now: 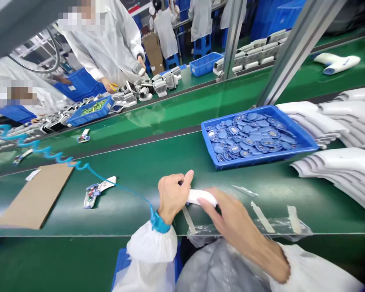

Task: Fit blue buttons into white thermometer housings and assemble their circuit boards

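Both my hands grip one white plastic shell piece point(197, 196) just above the green bench's near edge. My left hand point(172, 194) pinches its left end, thumb raised, a blue wrist strap on that wrist. My right hand point(231, 219) wraps its fingers over the right end. A blue tray point(304, 140) of several blue oval button parts stands beyond my hands to the right. Stacks of white shell halves point(337, 166) lie at the far right.
A coiled blue cord point(48, 154) runs left from my wrist strap. A half-built unit point(95, 190) and a cardboard sheet point(36, 194) lie at left. Tape strips point(263, 217) hold a clear bag at the bench edge. People in white coats point(109, 44) work across the green belt point(176, 113).
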`<state>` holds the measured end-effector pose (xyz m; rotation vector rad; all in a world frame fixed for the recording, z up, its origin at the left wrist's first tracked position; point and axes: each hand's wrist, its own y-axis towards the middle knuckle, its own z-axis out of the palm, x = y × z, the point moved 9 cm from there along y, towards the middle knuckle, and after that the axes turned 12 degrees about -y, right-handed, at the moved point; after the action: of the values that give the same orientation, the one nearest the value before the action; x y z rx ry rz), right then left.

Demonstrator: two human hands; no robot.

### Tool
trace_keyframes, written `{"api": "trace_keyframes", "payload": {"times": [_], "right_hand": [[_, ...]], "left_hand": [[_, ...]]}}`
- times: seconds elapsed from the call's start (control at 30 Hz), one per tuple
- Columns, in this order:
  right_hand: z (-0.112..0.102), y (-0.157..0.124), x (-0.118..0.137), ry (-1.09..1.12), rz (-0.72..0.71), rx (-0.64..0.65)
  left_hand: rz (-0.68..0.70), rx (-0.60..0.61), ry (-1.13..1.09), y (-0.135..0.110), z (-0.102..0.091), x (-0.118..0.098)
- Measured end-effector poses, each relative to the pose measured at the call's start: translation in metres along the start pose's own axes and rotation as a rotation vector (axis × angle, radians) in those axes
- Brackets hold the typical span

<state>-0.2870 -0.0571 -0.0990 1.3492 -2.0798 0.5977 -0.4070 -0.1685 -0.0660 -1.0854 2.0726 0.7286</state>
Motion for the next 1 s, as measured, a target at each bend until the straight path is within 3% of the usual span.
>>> {"api": "trace_keyframes", "payload": {"times": [0.07, 0.13, 0.17, 0.2, 0.27, 0.33, 0.4, 0.47, 0.53, 0.67, 0.73, 0.8, 0.9, 1.0], "right_hand": [[0.009, 0.007, -0.026, 0.206, 0.282, 0.196], [0.024, 0.003, -0.04, 0.433, 0.518, 0.419], [0.031, -0.001, -0.039, 0.502, 0.567, 0.525], [0.035, -0.002, -0.035, 0.513, 0.546, 0.594], [0.033, 0.003, -0.021, 0.339, 0.345, 0.573], [0.028, 0.008, 0.001, -0.006, 0.052, 0.442], [0.032, 0.007, 0.021, -0.35, -0.142, 0.343], [0.041, 0.009, 0.03, -0.593, -0.199, 0.316], [0.046, 0.015, 0.032, -0.689, -0.204, 0.293], [0.035, 0.02, 0.026, -0.545, -0.234, 0.203], [0.011, 0.015, 0.013, -0.38, -0.246, 0.023], [-0.016, 0.006, -0.008, -0.248, -0.224, -0.181], [-0.023, 0.003, -0.03, -0.177, -0.194, -0.191], [-0.015, 0.005, -0.023, -0.129, -0.208, -0.1]], "left_hand": [[0.063, 0.001, -0.152, -0.006, -0.005, -0.001], [0.097, -0.146, -0.355, -0.013, -0.017, 0.002], [0.062, -0.252, -0.441, -0.016, -0.021, 0.009], [0.004, -0.355, -0.493, -0.019, -0.024, 0.018], [-0.09, -0.496, -0.505, -0.019, -0.022, 0.032], [-0.115, -0.515, -0.443, -0.009, -0.016, 0.036], [-0.107, -0.502, -0.341, 0.004, -0.011, 0.035], [-0.108, -0.455, -0.181, 0.017, -0.005, 0.033], [-0.106, -0.382, -0.053, 0.025, 0.0, 0.03], [-0.078, -0.233, 0.021, 0.029, -0.006, 0.029], [-0.099, -0.159, 0.071, 0.033, -0.021, 0.042], [-0.201, -0.151, 0.138, 0.048, -0.051, 0.067], [-0.393, -0.261, 0.207, 0.09, -0.118, 0.105], [-0.48, -0.355, 0.171, 0.141, -0.184, 0.122]]}}
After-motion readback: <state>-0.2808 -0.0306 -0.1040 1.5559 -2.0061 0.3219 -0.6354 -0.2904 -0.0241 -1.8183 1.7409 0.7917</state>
